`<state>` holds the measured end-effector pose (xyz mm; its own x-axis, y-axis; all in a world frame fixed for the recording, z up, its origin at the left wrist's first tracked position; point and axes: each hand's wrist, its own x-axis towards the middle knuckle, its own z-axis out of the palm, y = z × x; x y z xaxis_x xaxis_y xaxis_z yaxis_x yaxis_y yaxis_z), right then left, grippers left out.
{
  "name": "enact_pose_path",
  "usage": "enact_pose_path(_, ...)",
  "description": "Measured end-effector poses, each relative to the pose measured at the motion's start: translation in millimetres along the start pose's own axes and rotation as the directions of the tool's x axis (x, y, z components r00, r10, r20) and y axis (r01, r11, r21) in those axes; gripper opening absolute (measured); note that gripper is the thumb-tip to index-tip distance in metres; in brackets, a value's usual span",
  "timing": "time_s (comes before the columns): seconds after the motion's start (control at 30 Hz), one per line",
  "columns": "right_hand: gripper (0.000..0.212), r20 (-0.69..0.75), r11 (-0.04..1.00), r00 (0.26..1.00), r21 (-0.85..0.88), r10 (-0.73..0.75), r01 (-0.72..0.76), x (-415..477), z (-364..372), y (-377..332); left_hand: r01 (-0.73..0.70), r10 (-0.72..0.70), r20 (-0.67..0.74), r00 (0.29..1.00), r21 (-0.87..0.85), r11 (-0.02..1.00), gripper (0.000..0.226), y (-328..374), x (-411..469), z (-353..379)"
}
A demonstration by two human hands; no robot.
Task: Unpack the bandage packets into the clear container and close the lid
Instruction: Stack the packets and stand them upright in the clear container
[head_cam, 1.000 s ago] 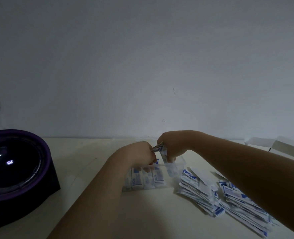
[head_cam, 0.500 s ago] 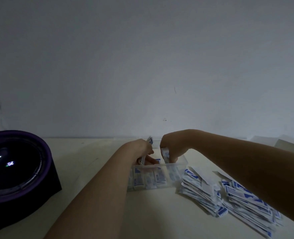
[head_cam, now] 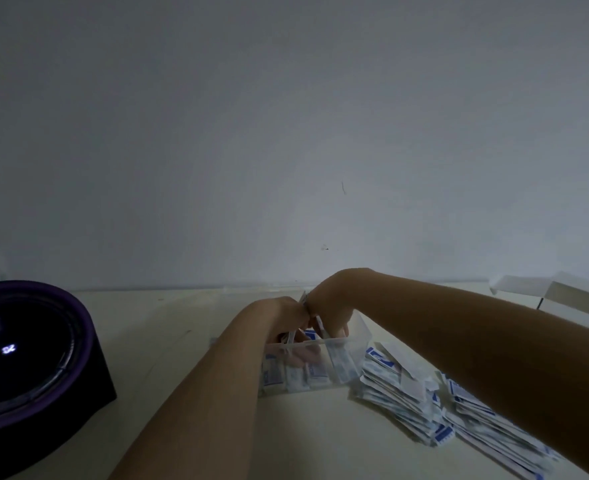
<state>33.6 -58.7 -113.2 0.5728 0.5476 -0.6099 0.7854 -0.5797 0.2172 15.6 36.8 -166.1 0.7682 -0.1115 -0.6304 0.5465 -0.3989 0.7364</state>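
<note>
— Nearest first?
— Two bare forearms reaching in from the bottom edge. Under the right one, loose bandage packets (head_cam: 407,400), white with blue print, heaped in two slumped piles on the pale bench (head_cam: 182,341).

— And over at the left?
— A dark round object (head_cam: 26,351) with a purple rim, standing on the bench well apart from everything else. Too dim to name more closely.

— Next back?
— The clear container (head_cam: 359,342), just left of the nearer pile and open at the top. Touching the pile or only close to it: cannot tell. Inside, stored packets (head_cam: 308,374) standing on edge in a row against the front wall.

— The hands?
— Both over the container's open top, knuckles together. Left hand (head_cam: 279,318) with fingers curled, pinching a thin packet (head_cam: 290,337), upper end showing between the two hands, lower end pointing down into the container. Right hand (head_cam: 331,306) arched, fingertips curled down on a second packet (head_cam: 320,328) slanting into the container.

— Beyond them?
— A white carton (head_cam: 556,299) with flaps open at the bench's far right, then a plain grey wall (head_cam: 286,133).
</note>
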Motion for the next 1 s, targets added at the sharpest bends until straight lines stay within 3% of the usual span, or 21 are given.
enact_pose_path(0.1,0.004,-0.068,0.982,0.995,-0.174,0.066,-0.077,-3,4,-7,0.07,-0.064,0.059,0.996,-0.115,0.991,0.041,-3,8,-4)
enact_pose_path(0.2,0.024,-0.185,0.956,0.976,-0.245,0.116,-0.16,-3,13,-12,0.029,-0.018,0.115,0.993,-0.103,0.994,0.039,-3,4,0)
enact_pose_path(0.27,0.034,-0.221,0.93,0.965,-0.304,0.141,-0.206,0,17,-12,0.021,-0.014,0.067,0.998,-0.098,0.995,0.04,-4,4,-1)
enact_pose_path(0.37,0.031,-0.274,0.931,0.951,-0.29,0.143,-0.223,2,22,-10,0.0,0.007,0.069,0.998,-0.097,0.995,0.037,-5,2,-1)
enact_pose_path(0.5,0.027,-0.383,0.962,0.91,-0.146,0.159,-0.23,3,27,-6,-0.025,0.024,-0.006,1.0,-0.121,0.992,0.03,-6,5,0)
enact_pose_path(0.87,0.046,-0.434,0.987,0.897,-0.085,0.089,-0.139,-12,26,3,-0.02,0.012,-0.089,0.996,-0.093,0.995,0.023,-1,-4,3)
enact_pose_path(0.93,0.043,-0.433,0.99,0.898,-0.066,0.086,-0.126,-13,27,4,-0.03,0.024,-0.134,0.991,-0.04,0.999,0.022,1,-8,5)
enact_pose_path(1.0,0.035,-0.432,0.993,0.897,-0.028,0.088,-0.112,-17,24,5,0.006,-0.017,-0.101,0.995,-0.11,0.994,0.028,0,-6,3)
